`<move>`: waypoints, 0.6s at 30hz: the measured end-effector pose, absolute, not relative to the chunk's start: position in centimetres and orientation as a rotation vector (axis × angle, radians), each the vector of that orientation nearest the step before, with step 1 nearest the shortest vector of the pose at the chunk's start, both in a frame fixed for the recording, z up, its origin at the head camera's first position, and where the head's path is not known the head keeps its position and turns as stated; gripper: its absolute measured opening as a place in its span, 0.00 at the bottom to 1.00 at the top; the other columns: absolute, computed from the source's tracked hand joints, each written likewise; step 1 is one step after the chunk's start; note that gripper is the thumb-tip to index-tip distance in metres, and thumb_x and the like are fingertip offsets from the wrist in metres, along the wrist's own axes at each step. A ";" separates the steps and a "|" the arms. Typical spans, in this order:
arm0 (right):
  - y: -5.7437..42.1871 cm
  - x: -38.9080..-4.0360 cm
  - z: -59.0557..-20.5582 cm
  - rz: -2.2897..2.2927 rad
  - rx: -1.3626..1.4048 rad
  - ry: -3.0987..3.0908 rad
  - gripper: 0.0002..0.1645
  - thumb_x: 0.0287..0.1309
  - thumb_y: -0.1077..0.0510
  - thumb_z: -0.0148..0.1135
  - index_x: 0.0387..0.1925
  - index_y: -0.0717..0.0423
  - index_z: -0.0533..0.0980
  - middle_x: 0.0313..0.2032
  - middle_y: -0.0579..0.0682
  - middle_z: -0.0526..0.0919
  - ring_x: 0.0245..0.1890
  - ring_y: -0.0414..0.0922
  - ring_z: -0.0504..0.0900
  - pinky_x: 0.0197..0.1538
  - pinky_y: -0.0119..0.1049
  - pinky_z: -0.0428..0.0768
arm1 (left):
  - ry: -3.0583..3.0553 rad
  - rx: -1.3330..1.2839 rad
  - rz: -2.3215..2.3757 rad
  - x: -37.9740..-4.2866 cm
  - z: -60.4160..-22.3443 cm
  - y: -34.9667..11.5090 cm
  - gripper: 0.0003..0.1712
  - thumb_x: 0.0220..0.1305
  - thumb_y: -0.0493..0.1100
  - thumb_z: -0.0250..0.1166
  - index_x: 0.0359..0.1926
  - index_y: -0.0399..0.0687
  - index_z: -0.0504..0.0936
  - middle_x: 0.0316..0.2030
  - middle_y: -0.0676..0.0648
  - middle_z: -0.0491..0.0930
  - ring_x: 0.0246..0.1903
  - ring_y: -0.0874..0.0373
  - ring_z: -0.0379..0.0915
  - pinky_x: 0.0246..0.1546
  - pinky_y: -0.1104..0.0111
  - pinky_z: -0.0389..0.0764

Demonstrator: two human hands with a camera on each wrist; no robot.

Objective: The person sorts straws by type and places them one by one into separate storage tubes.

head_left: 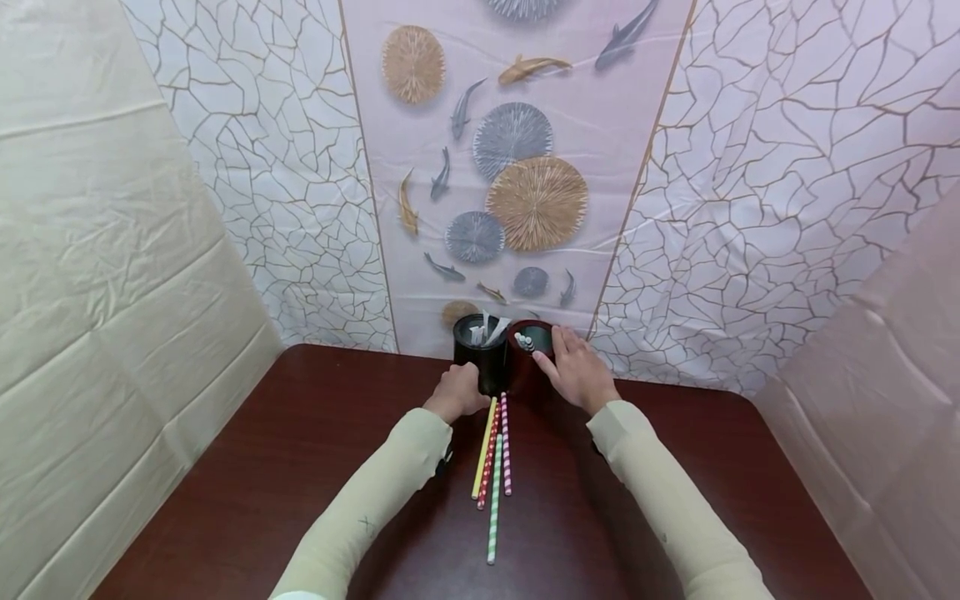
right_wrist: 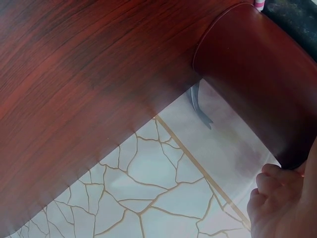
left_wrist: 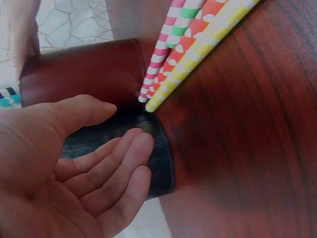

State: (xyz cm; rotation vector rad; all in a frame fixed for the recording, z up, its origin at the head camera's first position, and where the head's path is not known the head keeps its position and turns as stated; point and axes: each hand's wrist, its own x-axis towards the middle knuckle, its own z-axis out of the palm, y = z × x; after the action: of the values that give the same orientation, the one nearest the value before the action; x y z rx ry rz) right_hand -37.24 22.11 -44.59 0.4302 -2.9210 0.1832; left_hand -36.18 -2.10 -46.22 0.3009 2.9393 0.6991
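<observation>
At the back of the table, a black cup (head_left: 483,365) holding white-wrapped pieces (head_left: 487,333) stands against a dark red cup (head_left: 523,373). My right hand (head_left: 579,371) holds the dark red cup by its rim, thumb at the front and fingers at the right side. A few striped straw ends (head_left: 524,342) show inside that cup. My left hand (left_wrist: 84,173) is beside the black cup, its palm bare and fingers loosely bent. Close to it lie a yellow straw (head_left: 484,450), a red dotted straw (head_left: 490,460), a green striped straw (head_left: 494,508) and a pink striped straw (head_left: 506,446).
The dark wood table (head_left: 315,467) has rounded back corners. Right behind the cups hangs a patterned cloth (head_left: 420,300) with fish and round motifs. Beige cloth walls (head_left: 97,333) rise on both sides.
</observation>
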 end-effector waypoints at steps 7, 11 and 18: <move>22.1 -37.3 -44.5 0.191 0.432 -2.924 0.51 0.82 0.32 0.35 0.82 0.68 0.49 0.82 0.67 0.56 0.83 0.62 0.56 0.83 0.57 0.59 | 2.933 0.262 0.701 -36.7 -47.2 -1.7 0.17 0.68 0.48 0.73 0.44 0.40 0.81 0.38 0.41 0.82 0.37 0.47 0.79 0.39 0.57 0.82; 22.2 -37.3 -44.4 0.187 0.432 -2.920 0.50 0.82 0.32 0.35 0.82 0.69 0.49 0.81 0.67 0.56 0.82 0.62 0.57 0.82 0.57 0.59 | 2.913 0.253 0.717 -37.3 -47.8 -1.4 0.16 0.68 0.48 0.73 0.43 0.40 0.81 0.37 0.42 0.83 0.36 0.48 0.79 0.39 0.56 0.83; 22.1 -37.2 -44.5 0.188 0.440 -2.911 0.50 0.82 0.32 0.36 0.82 0.69 0.50 0.81 0.67 0.57 0.82 0.62 0.57 0.82 0.57 0.59 | 2.878 0.228 0.741 -38.9 -50.0 -1.0 0.17 0.66 0.49 0.74 0.45 0.41 0.83 0.38 0.42 0.84 0.36 0.48 0.80 0.35 0.56 0.82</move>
State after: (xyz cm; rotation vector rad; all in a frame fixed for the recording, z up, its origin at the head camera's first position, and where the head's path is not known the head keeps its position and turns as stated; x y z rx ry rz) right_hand -37.21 22.12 -44.49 0.4405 -2.9114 0.1885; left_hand -38.89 -1.02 -50.03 0.2285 2.8779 0.7409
